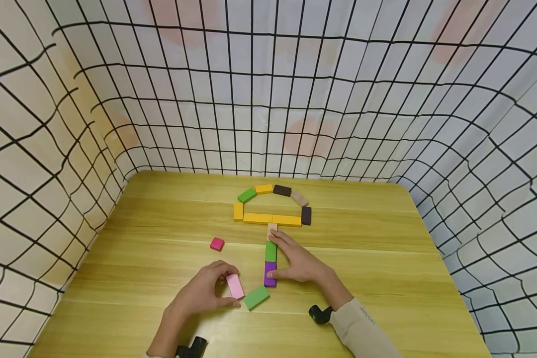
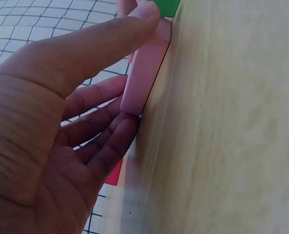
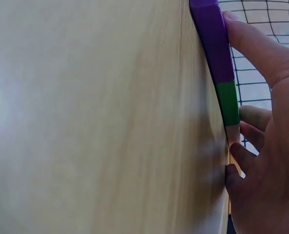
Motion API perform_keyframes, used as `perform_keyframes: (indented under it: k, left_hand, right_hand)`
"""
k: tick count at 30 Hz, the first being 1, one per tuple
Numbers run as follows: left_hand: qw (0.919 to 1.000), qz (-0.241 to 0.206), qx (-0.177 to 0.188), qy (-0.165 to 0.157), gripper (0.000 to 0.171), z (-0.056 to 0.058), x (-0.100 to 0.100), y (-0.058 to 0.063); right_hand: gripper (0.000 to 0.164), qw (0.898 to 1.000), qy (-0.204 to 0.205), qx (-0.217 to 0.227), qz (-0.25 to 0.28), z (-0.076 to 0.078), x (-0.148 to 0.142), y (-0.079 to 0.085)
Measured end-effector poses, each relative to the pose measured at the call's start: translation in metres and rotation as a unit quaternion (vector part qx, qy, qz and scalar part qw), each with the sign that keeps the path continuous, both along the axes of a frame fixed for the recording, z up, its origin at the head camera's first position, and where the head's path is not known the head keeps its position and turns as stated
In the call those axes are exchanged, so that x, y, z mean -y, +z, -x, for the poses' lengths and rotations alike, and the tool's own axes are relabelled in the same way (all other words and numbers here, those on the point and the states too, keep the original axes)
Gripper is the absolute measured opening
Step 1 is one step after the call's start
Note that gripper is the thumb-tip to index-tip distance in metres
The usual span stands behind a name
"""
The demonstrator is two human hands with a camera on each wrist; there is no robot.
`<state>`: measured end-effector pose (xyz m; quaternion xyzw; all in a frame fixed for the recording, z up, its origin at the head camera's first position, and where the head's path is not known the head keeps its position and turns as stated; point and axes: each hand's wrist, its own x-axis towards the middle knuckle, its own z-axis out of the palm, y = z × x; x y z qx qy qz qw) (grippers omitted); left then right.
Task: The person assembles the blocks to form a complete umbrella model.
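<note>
In the head view my left hand point(image 1: 203, 289) pinches a pink block point(image 1: 235, 286) lengthwise, thumb at its near end and fingers at its far end. The left wrist view shows the pink block point(image 2: 146, 73) low over or on the wood. Beside it lies a light green block point(image 1: 256, 298). My right hand point(image 1: 302, 263) rests along a vertical row, its thumb touching the purple block point(image 1: 270, 281) and its fingertips on the beige block point(image 1: 272, 227). Between those two sits a green block point(image 1: 271, 251). The right wrist view shows the fingers spread beside this row.
A red block point(image 1: 217, 243) lies alone to the left of the row. Above the row, two long yellow blocks point(image 1: 257, 218) form a bar under an arch of several yellow, green, black and beige blocks. Black wire mesh point(image 1: 250, 104) walls the wooden table point(image 1: 385, 238) at the back and sides.
</note>
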<state>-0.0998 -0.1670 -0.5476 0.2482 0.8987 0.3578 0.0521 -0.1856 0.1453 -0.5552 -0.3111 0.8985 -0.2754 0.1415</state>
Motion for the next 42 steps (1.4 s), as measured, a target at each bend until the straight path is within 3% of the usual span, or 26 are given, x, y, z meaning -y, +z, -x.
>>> perform_keyframes:
  k: [31,42]
  left_hand:
    - [1.0,0.002,0.005,0.006,0.063,-0.0001,0.0003,-0.0011]
    - [0.999,0.003,-0.011,0.042,0.063,0.0057,0.009,0.0061]
  right_hand:
    - [0.109,1.0,0.003,-0.004,0.002,-0.0015,0.0005,0.0007]
    - [0.109,1.0,-0.003,-0.001,0.012,-0.0019,-0.0002,-0.0009]
